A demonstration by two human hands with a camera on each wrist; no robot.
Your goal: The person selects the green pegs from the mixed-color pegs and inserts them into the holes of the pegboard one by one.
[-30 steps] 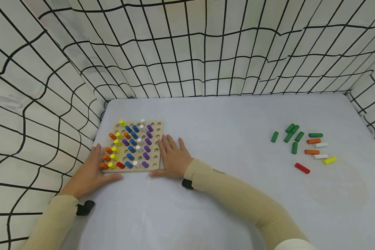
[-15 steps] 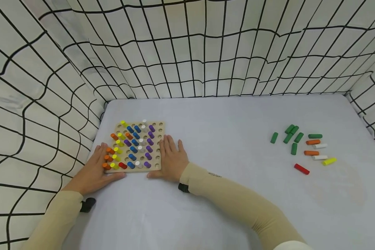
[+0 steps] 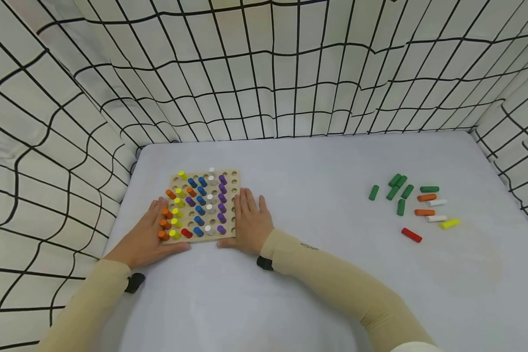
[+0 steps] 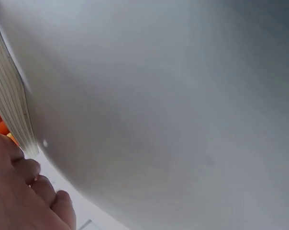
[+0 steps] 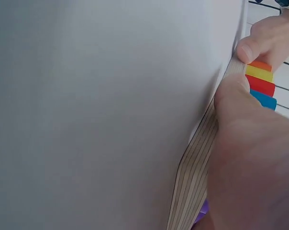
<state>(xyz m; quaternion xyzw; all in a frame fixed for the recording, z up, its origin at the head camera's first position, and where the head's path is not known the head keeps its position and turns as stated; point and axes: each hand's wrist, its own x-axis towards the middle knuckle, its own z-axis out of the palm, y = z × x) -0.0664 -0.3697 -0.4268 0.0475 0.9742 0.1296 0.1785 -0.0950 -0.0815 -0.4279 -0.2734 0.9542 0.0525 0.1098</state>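
Note:
A square wooden pegboard (image 3: 230, 189) lies on the left part of the table, with orange, yellow, red, blue, white and purple pegs standing in many of its holes. My left hand (image 3: 145, 239) touches its left side with extended fingers, the thumb along the front edge. Against the right side lie the straight fingers of my right hand (image 3: 251, 220), its thumb reaching toward the front corner. The right wrist view shows the layered board edge (image 5: 197, 153) with both thumbs at it. In the left wrist view, part of the left hand (image 4: 25, 191) appears beside the board's edge.
Loose pegs lie at the right of the white-covered table (image 3: 308, 195): several green pegs (image 3: 393, 192), two orange, two white, a yellow peg (image 3: 450, 223) and a red peg (image 3: 411, 234). Black netting (image 3: 273, 68) over white walls stands behind and at both sides.
The pegboard has slid right across the table, both hands moving with it. The left hand has closed up to its left side. The head view has shifted slightly; the loose pegs stay put.

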